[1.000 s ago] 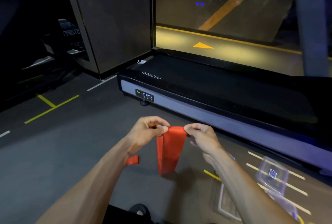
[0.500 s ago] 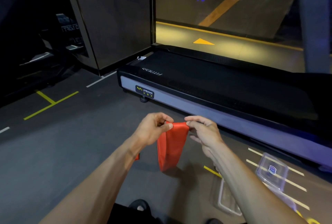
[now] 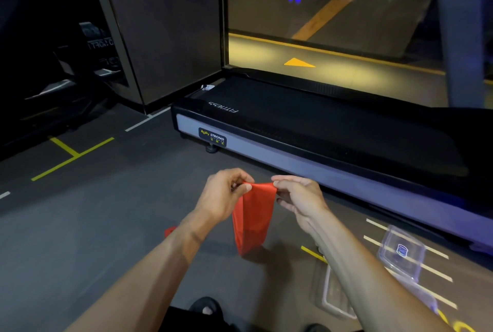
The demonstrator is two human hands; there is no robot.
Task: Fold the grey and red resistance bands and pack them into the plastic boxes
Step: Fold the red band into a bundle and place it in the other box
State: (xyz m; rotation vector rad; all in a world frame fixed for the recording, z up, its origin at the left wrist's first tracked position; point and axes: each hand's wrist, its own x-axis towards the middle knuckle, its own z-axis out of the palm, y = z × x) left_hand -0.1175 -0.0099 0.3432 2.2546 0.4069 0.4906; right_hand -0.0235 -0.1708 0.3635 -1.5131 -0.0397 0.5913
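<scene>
A red resistance band [image 3: 253, 219] hangs folded in front of me, above the dark floor. My left hand [image 3: 224, 194] pinches its top left corner and my right hand [image 3: 298, 198] pinches its top right corner. A loose red end [image 3: 169, 231] shows beside my left forearm. A clear plastic box [image 3: 332, 293] lies on the floor at the lower right, partly hidden by my right arm. Its clear lid [image 3: 402, 251] with a blue label lies just beyond it. No grey band is in view.
A black and grey treadmill [image 3: 333, 142] runs across the floor right behind my hands. Yellow and white lines [image 3: 69, 158] mark the dark floor. A dark panel [image 3: 160, 30] and glass wall stand at the back. My shoe [image 3: 206, 307] shows at the bottom edge.
Both hands have drawn closer together at the top of the red band, narrowing its top edge. The camera has shifted slightly.
</scene>
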